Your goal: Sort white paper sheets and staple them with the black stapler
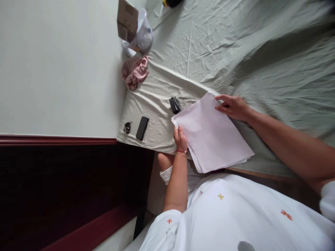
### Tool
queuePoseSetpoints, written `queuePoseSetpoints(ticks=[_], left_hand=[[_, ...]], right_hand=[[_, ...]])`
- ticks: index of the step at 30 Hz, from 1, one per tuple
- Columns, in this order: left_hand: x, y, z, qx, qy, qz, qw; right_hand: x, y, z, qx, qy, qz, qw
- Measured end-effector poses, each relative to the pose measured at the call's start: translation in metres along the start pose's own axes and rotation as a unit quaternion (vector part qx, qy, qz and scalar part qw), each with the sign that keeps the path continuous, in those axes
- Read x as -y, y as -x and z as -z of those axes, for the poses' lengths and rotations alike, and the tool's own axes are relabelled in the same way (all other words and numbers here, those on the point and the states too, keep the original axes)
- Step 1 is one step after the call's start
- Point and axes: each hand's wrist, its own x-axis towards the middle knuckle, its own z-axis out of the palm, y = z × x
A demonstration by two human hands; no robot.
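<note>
The head view shows a person in a white garment with small orange and yellow marks holding a stack of pale pink-white paper sheets (211,134) over the edge of a bed covered in a creased grey-green sheet (235,45). The left hand (180,136), with a thin red band at the wrist, grips the stack at its near corner, fingers curled around the edge and thumb lying on the top sheet. The right hand (232,106) rests at the opposite edge of the stack, its fingers bent and pinching the top sheet's corner between thumb and forefinger. The sheets are plain, unprinted as far as can be seen, and lie slightly fanned, so that several edges show stepped one under another along the side nearest the person's body. The stack partly overhangs the bed's edge above the person's lap. Just beyond the left hand, touching or nearly touching the stack's corner, lies a small black stapler-like object (175,105); its exact kind is hard to tell. Farther out from the left hand a black phone (142,128) lies flat on the sheet, with a small dark bunch of keys (127,127) just beside it. Well beyond both hands sit a crumpled pink cloth (134,72), a white plastic bag (142,36) and a brown cardboard box (127,20).
</note>
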Motion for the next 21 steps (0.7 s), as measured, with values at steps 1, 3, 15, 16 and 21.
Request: queuePoseSetpoints(ticks=[1, 3, 15, 16, 21], left_hand=[[0.000, 0.000, 0.000, 0.007, 0.004, -0.003, 1.000], [0.000, 0.000, -0.001, 0.024, 0.010, -0.006, 1.000], [-0.015, -0.005, -0.003, -0.065, 0.105, 0.069, 0.990], [-0.017, -0.008, 0.000, -0.086, 0.118, 0.074, 0.987], [-0.023, -0.036, 0.025, -0.085, 0.129, 0.049, 0.987]], right_hand=[[0.000, 0.000, 0.000, -0.001, 0.000, -0.003, 1.000], [0.000, 0.000, 0.000, -0.002, 0.003, -0.005, 1.000], [-0.008, -0.004, -0.007, -0.051, -0.076, 0.053, 0.994], [-0.008, -0.003, -0.007, -0.048, -0.088, 0.052, 0.994], [-0.006, -0.001, -0.002, -0.001, -0.118, 0.017, 0.993]])
